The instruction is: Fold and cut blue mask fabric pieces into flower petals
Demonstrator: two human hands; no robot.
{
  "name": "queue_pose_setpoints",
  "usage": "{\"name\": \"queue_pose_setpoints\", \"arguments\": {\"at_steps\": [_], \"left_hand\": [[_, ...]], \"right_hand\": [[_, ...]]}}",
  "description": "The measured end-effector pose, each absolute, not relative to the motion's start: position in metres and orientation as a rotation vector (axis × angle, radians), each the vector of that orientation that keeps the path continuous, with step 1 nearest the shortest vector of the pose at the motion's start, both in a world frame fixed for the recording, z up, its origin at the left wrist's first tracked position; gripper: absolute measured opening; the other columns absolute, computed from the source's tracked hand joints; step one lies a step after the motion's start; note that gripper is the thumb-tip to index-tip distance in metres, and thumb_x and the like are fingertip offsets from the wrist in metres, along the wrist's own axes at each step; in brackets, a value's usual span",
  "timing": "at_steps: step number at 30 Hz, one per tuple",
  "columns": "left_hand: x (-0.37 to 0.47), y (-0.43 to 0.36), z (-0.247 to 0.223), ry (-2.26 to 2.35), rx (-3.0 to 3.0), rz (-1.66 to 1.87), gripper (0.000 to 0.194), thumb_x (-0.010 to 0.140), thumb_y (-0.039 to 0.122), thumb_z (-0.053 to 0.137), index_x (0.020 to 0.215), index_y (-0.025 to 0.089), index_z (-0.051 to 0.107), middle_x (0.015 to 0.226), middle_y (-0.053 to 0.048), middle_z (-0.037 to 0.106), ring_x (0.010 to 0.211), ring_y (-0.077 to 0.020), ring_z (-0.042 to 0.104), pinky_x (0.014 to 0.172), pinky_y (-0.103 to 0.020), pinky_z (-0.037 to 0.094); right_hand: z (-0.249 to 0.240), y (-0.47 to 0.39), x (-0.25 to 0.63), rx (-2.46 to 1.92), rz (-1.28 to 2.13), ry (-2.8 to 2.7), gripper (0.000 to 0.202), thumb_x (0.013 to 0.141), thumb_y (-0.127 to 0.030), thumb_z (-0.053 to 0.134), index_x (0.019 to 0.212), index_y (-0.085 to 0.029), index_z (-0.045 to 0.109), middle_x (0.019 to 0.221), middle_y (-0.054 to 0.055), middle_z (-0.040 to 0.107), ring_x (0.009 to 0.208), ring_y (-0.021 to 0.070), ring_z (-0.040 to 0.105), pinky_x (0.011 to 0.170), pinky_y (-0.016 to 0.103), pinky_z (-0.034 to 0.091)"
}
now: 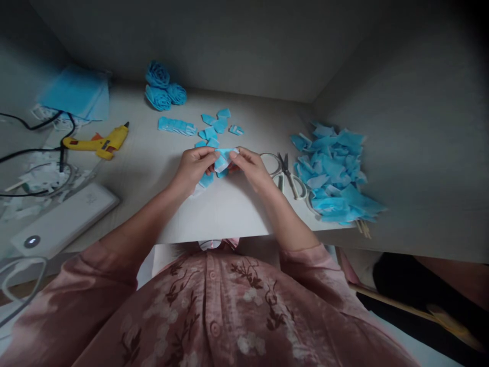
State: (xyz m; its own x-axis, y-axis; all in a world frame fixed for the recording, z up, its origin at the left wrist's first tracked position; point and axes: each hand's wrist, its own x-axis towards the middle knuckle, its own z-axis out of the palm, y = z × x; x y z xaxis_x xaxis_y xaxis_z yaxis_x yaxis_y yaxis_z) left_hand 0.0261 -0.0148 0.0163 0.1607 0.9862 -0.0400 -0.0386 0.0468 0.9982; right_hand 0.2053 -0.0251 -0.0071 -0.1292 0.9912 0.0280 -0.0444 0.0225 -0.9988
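Between my two hands is a small folded piece of blue and white fabric (223, 159), held above the table near its middle. My left hand (195, 165) pinches its left side between thumb and fingers. On the opposite side, the thumb and fingers of my right hand (246, 164) are closed on the same piece. Several cut blue pieces (219, 125) lie just beyond my hands, and a few more show beneath them. A row of overlapped blue pieces (177, 126) rests to the upper left. Scissors (289, 178) with pale handles lie right of my right hand.
Three blue fabric roses (158, 98) stand at the back. A yellow glue gun (99, 142), a stack of blue sheets (76, 94), black cords and a white power bank (66, 221) occupy the left. A heap of blue scraps (330, 171) with thin sticks (363, 229) lies right, near the side panel.
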Motion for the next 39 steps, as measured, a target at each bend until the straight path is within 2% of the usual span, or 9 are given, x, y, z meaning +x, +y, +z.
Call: {"name": "queue_pose_setpoints", "arguments": {"at_steps": [10, 17, 20, 22, 24, 27, 30, 34, 39], "left_hand": [[0.026, -0.015, 0.009, 1.038, 1.204, 1.076, 0.020, 0.080, 0.028, 0.077, 0.065, 0.017, 0.072, 0.054, 0.001, 0.058, 0.051, -0.0087, 0.049, 0.052, -0.023, 0.040], [0.025, -0.014, 0.007, 0.978, 1.220, 1.053, 0.033, 0.082, 0.045, 0.082, 0.068, 0.017, 0.072, 0.056, 0.000, 0.061, 0.052, -0.0094, 0.053, 0.052, -0.023, 0.042], [0.024, -0.014, 0.009, 1.018, 1.263, 1.044, 0.030, 0.075, 0.040, 0.088, 0.066, 0.016, 0.072, 0.055, 0.001, 0.061, 0.051, -0.0086, 0.051, 0.052, -0.022, 0.041], [0.024, -0.013, 0.011, 1.060, 1.257, 1.049, 0.030, 0.073, 0.037, 0.089, 0.062, 0.016, 0.070, 0.054, 0.001, 0.060, 0.051, -0.0082, 0.049, 0.051, -0.022, 0.040], [0.024, -0.012, 0.011, 1.072, 1.202, 1.062, 0.028, 0.075, 0.035, 0.088, 0.065, 0.016, 0.071, 0.053, 0.001, 0.059, 0.050, -0.0084, 0.050, 0.052, -0.023, 0.040], [0.022, -0.010, 0.010, 1.019, 1.059, 1.084, 0.023, 0.079, 0.033, 0.084, 0.071, 0.015, 0.071, 0.055, 0.001, 0.060, 0.050, -0.0086, 0.052, 0.052, -0.022, 0.040], [0.021, -0.007, 0.008, 0.952, 0.947, 1.101, 0.024, 0.081, 0.032, 0.082, 0.071, 0.016, 0.067, 0.058, 0.002, 0.059, 0.051, -0.0080, 0.053, 0.051, -0.022, 0.039], [0.022, -0.006, 0.009, 0.913, 0.860, 1.112, 0.025, 0.082, 0.030, 0.081, 0.072, 0.016, 0.064, 0.058, 0.003, 0.057, 0.051, -0.0076, 0.052, 0.051, -0.021, 0.038], [0.025, -0.010, 0.013, 0.948, 0.841, 1.080, 0.027, 0.080, 0.031, 0.085, 0.072, 0.016, 0.063, 0.060, 0.003, 0.056, 0.052, -0.0073, 0.052, 0.052, -0.022, 0.037]], "right_hand": [[-0.006, -0.025, 0.201, -1.091, 1.237, -1.306, 0.059, 0.064, -0.074, 0.089, 0.071, -0.022, 0.061, 0.064, -0.005, 0.053, 0.066, 0.0109, 0.051, 0.065, 0.027, 0.049], [-0.008, -0.025, 0.204, -1.099, 1.216, -1.376, 0.058, 0.066, -0.074, 0.087, 0.073, -0.021, 0.064, 0.065, -0.004, 0.055, 0.066, 0.0114, 0.052, 0.064, 0.027, 0.045], [-0.009, -0.026, 0.204, -1.117, 1.210, -1.411, 0.058, 0.067, -0.074, 0.087, 0.069, -0.022, 0.061, 0.064, -0.004, 0.054, 0.064, 0.0113, 0.050, 0.062, 0.027, 0.042], [-0.009, -0.026, 0.205, -1.133, 1.159, -1.433, 0.058, 0.076, -0.075, 0.080, 0.067, -0.022, 0.059, 0.064, -0.003, 0.055, 0.065, 0.0119, 0.050, 0.063, 0.028, 0.044], [-0.007, -0.027, 0.206, -1.130, 1.057, -1.440, 0.054, 0.085, -0.075, 0.071, 0.076, -0.022, 0.065, 0.072, -0.001, 0.063, 0.071, 0.0140, 0.057, 0.069, 0.029, 0.050], [-0.006, -0.027, 0.211, -1.090, 0.816, -1.542, 0.046, 0.093, -0.068, 0.066, 0.111, -0.027, 0.074, 0.108, 0.006, 0.075, 0.104, 0.0216, 0.068, 0.089, 0.036, 0.057], [-0.008, -0.025, 0.214, -1.023, 0.545, -1.790, 0.040, 0.097, -0.056, 0.064, 0.129, -0.033, 0.072, 0.141, 0.007, 0.069, 0.137, 0.0294, 0.058, 0.115, 0.050, 0.050], [-0.013, -0.021, 0.213, -0.959, 0.335, -1.981, 0.031, 0.098, -0.041, 0.063, 0.127, -0.037, 0.074, 0.155, 0.004, 0.059, 0.151, 0.0326, 0.046, 0.130, 0.063, 0.030], [-0.017, -0.020, 0.210, -1.013, 0.264, -1.996, 0.023, 0.098, -0.035, 0.064, 0.115, -0.036, 0.078, 0.162, 0.000, 0.051, 0.160, 0.0349, 0.033, 0.134, 0.067, 0.018]]}}
